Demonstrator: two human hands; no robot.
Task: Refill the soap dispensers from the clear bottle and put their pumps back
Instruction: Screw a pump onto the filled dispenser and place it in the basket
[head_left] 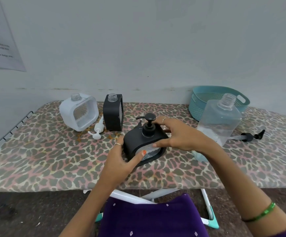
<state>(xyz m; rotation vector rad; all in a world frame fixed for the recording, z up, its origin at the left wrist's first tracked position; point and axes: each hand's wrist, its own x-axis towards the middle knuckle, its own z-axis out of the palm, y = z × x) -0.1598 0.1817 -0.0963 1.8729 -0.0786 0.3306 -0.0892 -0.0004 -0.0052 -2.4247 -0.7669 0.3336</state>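
Observation:
A black dispenser (pixel 135 144) with its black pump (pixel 148 124) fitted stands tilted at the middle of the board. My left hand (pixel 121 161) grips its lower left side, thumb on the clear window. My right hand (pixel 179 135) holds its right side, fingers reaching behind the pump. At the back left stand a white dispenser (pixel 79 112) and a second black dispenser (pixel 113 113), both with open necks. A white pump (pixel 97 130) lies between them. The large clear bottle (pixel 219 124) stands uncapped at the right, with a black pump (pixel 251 136) lying beside it.
The things rest on an ironing board with a leopard-print cover (pixel 53 159) against a white wall. A teal basket (pixel 205 100) sits at the back right. A wire rack (pixel 7 134) ends the board at the left. Purple cloth (pixel 152 218) is at the bottom.

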